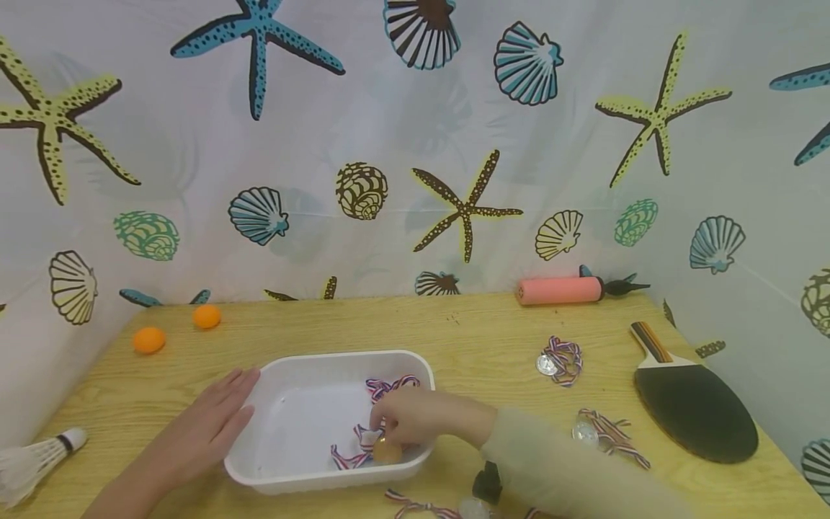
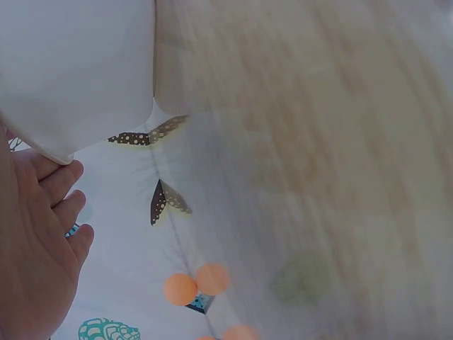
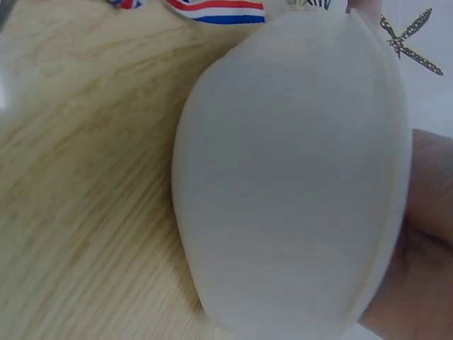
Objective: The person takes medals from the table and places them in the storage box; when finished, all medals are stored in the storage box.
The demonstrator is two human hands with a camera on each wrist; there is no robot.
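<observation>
A white plastic tub [image 1: 292,357] stands at the front middle of the table. My left hand [image 1: 207,425] rests with extended fingers against its left rim; the left wrist view shows the fingertips [image 2: 76,168] at the tub's edge. Inside the tub, at its right end, my right hand [image 1: 415,416] reaches over the rim with bent fingers and pinches a gold-coloured medal [image 1: 387,453] by its striped ribbon. Red, white and blue ribbons [image 1: 350,460] lie around it in the tub. In the right wrist view, the tub wall [image 3: 290,177] hides most of the hand.
Silver medals [image 1: 547,365] with striped ribbons lie to the tub's right, another medal [image 1: 473,509] in front. Farther right is a table tennis bat [image 1: 697,411]; behind, a pink pump [image 1: 560,290]. Two orange balls [image 1: 149,339] and a shuttlecock [image 1: 42,461] lie left. Patterned cloth [image 1: 311,144] encloses the table.
</observation>
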